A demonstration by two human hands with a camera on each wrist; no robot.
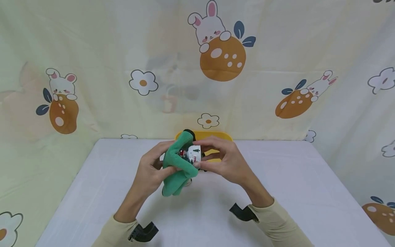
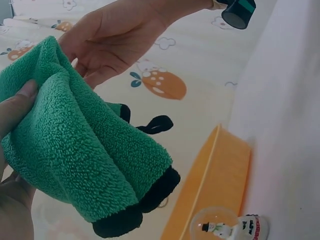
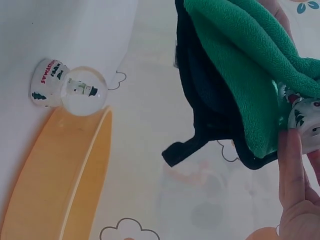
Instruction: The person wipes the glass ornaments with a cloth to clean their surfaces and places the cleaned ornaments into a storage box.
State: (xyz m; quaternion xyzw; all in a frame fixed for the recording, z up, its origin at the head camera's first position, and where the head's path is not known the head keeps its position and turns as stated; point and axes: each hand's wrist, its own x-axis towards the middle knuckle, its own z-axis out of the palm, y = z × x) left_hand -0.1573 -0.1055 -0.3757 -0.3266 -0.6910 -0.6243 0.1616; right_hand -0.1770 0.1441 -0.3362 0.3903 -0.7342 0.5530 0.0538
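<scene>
Globe (image 1: 194,154) is held above the table (image 1: 277,185), its white end found pinched by the right hand (image 1: 226,159), its other end partly covered by folds of green cloth (image 1: 172,157). The cloth is seen gripped by the left hand (image 1: 150,168), opposite the right. A second globe (image 3: 45,90) is stood on the table, just beside a yellow tub (image 2: 227,170); behind these, a printed curtain (image 1: 108,68) is hung

I face a pale hanging cloth (image 1: 166,20), lightly creased, printed with rabbits (image 1: 210,29), orange-brown fruit (image 1: 223,65), blue leaves (image 1: 239,30) and white flowers (image 1: 135,84). I find it behind my surface (image 1: 277,178) and along both sides. The surface is white, its far edge straight. Light is soft; the cloth reads yellow-green at left, whiter at right.
</scene>
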